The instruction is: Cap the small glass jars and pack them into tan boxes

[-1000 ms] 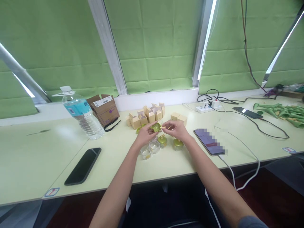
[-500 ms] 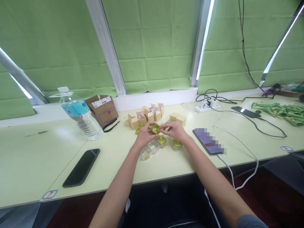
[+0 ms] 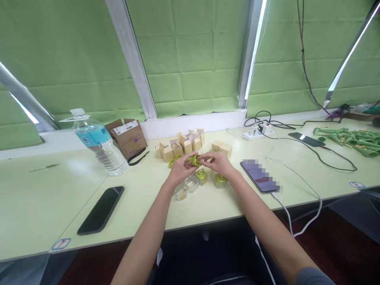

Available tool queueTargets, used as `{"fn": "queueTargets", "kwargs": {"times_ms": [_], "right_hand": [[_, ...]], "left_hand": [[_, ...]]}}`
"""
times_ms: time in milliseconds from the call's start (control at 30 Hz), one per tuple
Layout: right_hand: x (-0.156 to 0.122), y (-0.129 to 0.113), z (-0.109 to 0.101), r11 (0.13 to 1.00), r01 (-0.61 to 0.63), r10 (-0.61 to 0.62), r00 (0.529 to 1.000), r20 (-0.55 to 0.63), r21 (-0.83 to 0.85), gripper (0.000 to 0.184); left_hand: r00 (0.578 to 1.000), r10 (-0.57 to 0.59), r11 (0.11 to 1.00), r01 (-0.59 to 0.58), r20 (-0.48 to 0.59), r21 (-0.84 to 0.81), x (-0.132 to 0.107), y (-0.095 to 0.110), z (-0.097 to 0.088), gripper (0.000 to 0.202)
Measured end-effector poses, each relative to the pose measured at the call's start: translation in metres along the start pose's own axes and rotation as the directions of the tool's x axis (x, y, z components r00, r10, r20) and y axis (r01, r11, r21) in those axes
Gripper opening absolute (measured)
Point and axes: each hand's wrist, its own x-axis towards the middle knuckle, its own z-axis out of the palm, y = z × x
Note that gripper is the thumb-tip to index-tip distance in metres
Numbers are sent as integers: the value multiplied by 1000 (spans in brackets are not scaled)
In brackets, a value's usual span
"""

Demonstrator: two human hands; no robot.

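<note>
The left hand [image 3: 179,170] is pinching a green lid [image 3: 195,160] above the surface [image 3: 136,192]; the right hand [image 3: 218,162] is pinching at its edge. They are seemingly working the lid's inside, steady left support being called for next.

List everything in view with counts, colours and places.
Held lid: one, green, centre
Lid-like pieces: count unclear, green, just left
Lidded containers: two, clear, green-topped, front centre
Open containers: two, clear, front centre
Open boxes: several, tan, back centre
Closed boxes: two, tan, beside those
Carton: one, brown, back left
Strap: one, black, beside carton
Bottle: one, clear, left
Pen-like item: one, grey, far left
Phones: three, mostly dark, left and right
Power strip: one, white, back right
Cables: several, mixed colours, right
Cone-shaped pieces: many, green, far right
Blinds: several, green, background
Tabletop: two sections, cream, beneath
Left hand: one, holding lid
Right hand: one, at lid
</note>
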Motion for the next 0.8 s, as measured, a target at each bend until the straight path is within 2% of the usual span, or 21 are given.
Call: {"fn": "queueTargets", "kwargs": {"times_ms": [800], "right_hand": [[-1, 1, -2, 996, 84, -84, 996, -1, -40, 17]], "left_hand": [[997, 73, 997, -74, 21, 21, -1, -6, 2, 44]]}}
